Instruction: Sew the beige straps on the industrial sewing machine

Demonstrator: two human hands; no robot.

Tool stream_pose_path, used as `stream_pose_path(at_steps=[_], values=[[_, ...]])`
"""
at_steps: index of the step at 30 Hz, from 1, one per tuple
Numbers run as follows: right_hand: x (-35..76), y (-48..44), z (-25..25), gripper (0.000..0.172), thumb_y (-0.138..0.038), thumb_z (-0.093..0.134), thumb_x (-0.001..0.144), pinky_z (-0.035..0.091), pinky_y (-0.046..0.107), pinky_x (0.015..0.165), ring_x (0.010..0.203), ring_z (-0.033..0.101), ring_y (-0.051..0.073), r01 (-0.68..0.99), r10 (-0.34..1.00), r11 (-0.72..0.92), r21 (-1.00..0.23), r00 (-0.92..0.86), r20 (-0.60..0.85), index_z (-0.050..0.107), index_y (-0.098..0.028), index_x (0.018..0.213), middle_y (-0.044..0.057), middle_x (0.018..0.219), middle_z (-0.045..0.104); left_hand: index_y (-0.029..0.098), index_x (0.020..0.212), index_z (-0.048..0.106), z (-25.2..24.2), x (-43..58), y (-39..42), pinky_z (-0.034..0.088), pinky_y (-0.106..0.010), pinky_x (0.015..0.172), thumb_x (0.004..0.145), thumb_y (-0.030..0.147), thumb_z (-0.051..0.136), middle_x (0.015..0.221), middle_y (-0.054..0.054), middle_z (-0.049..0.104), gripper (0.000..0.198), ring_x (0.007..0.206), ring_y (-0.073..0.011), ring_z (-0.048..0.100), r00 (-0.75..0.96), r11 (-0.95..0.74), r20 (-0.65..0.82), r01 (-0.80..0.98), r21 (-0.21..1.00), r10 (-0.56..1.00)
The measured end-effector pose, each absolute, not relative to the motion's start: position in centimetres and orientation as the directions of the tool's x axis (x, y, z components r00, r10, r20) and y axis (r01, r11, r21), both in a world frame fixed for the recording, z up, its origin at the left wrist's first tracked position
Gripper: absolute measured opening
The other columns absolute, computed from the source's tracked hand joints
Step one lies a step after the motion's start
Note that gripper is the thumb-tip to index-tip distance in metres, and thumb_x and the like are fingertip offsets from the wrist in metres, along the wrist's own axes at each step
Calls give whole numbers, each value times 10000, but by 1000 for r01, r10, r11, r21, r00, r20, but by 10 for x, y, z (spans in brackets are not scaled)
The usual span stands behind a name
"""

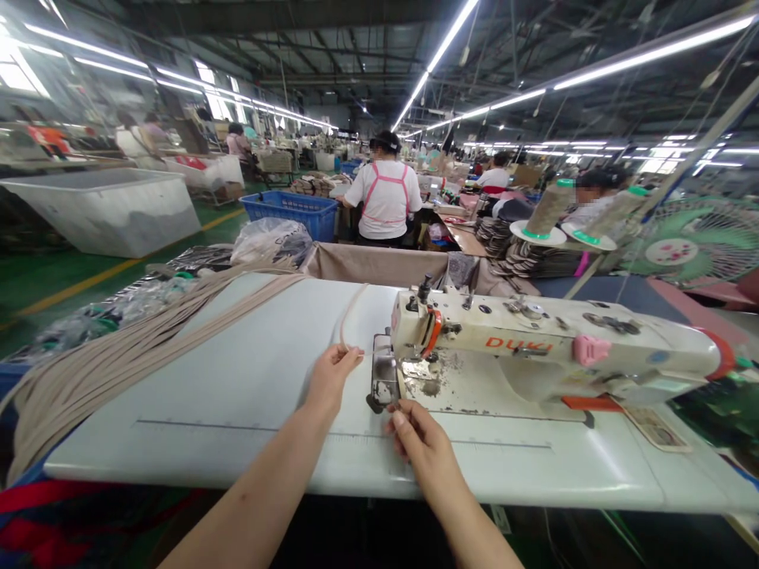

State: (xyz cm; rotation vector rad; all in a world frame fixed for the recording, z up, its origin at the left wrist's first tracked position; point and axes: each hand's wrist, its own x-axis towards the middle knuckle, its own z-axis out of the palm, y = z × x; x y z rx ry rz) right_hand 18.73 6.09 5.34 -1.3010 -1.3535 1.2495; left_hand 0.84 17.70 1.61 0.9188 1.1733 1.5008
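My left hand is closed in a pinch on the end of a narrow beige fabric strip, which curves back over the white sewing table. This hand is just left of the needle area of a white sewing machine with orange trim. In front of the machine's metal plate, my right hand has its thumb and fingers pressed together. A pale narrow piece shows just above these fingertips; whether they grip it is unclear. A bundle of long beige strips drapes over the table's left side.
Two thread cones and a green fan stand behind the machine. A fabric-lined bin adjoins the table's far edge. Beyond are a blue basket, a seated co-worker and a large white tub.
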Motion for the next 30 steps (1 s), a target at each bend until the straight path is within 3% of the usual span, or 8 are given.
stream_pose_path(at_steps=[5, 9, 16, 25, 30], values=[[166, 73, 52, 572, -708, 689, 806, 281, 213, 463, 542, 470, 95, -138, 954, -257, -956, -194, -228, 713, -168, 994, 46, 788, 683, 182, 881, 686, 21, -10, 139, 566, -332, 884, 734, 502, 825, 939, -64, 781, 378, 928, -212, 731, -251, -70, 10, -230, 971, 968], [154, 84, 45, 632, -727, 741, 737, 185, 193, 438, 495, 386, 60, -180, 934, -323, -929, -217, -283, 724, -129, 941, 66, 775, 693, 192, 915, 693, 25, -23, 113, 549, -366, 986, 778, 476, 810, 1012, -76, 793, 336, 1063, -246, 731, -245, -116, 70, -178, 977, 967], [139, 100, 40, 615, -699, 750, 736, 169, 196, 448, 472, 335, 50, -198, 916, -345, -917, -283, -284, 734, -114, 927, 49, 727, 669, 203, 973, 690, 27, -39, 84, 551, -403, 1032, 838, 472, 760, 1120, -107, 786, 308, 1126, -262, 727, -217, -137, 122, -54, 989, 968], [132, 107, 45, 511, -679, 626, 821, 155, 233, 462, 461, 249, 65, -46, 911, -237, -970, -358, -205, 671, -170, 843, -46, 625, 475, 220, 947, 692, 33, -50, 64, 556, -391, 1023, 839, 438, 766, 1079, -90, 794, 254, 1101, -256, 732, -223, -122, 109, -46, 991, 969], [141, 102, 49, 336, -538, 632, 853, 304, 260, 553, 581, 406, 128, 142, 961, -62, -988, -260, -98, 604, -210, 783, -24, 685, 503, 222, 918, 687, 38, -58, 58, 568, -386, 973, 852, 491, 746, 1021, -84, 788, 283, 1063, -260, 729, -211, -75, 75, 8, 997, 975]])
